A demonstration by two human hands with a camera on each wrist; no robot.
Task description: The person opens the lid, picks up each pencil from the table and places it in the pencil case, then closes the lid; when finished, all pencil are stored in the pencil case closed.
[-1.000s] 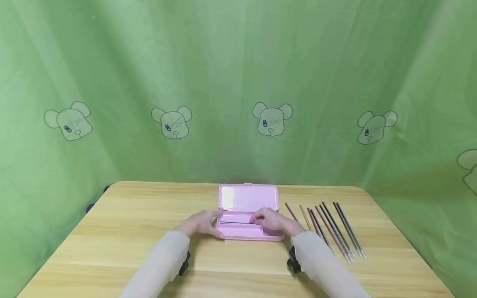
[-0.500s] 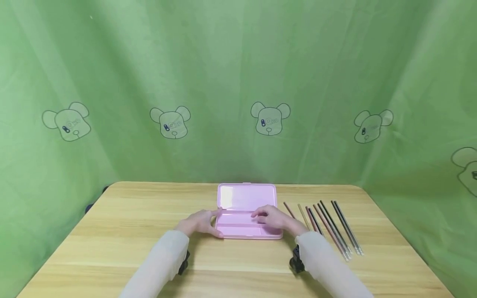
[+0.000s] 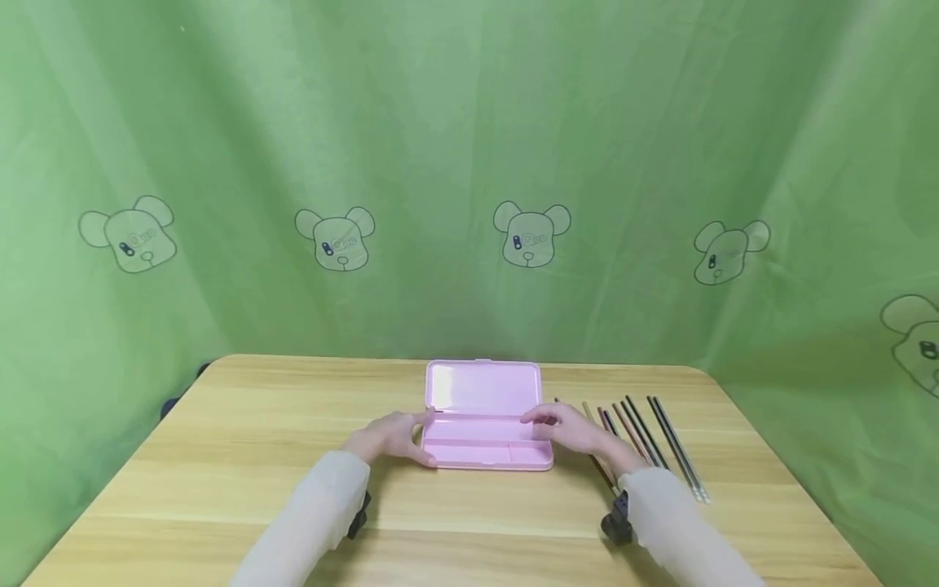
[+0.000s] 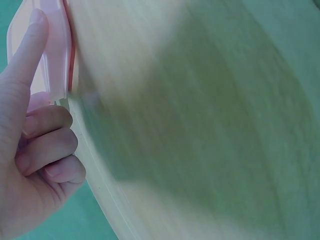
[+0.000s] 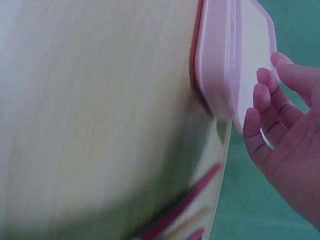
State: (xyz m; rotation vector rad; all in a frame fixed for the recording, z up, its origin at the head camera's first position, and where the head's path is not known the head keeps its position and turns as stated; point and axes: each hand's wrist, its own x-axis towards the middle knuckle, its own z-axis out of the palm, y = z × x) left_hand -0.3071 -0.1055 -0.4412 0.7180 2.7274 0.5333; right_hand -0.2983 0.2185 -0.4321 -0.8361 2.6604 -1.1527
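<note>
A pink pencil case lies with its lid raised near the far edge of the table. My left hand grips its left end, the thumb along the front wall; in the left wrist view the other fingers are curled. My right hand is over the case's right end with loosely bent fingers and nothing between them. In the right wrist view those fingers overlap the raised lid. The front tray has a small divider; a low wall hides the floor of the rear compartment.
Several pencils lie slanted on the wooden table to the right of the case, some partly covered by my right arm. A red pencil is the one closest to the case. Green curtain hangs behind the table.
A dark pencil held inside the rear compartment a second ago has been let go and dropped out of sight behind the low wall. My right hand has lifted and moved right; the left stays.
</note>
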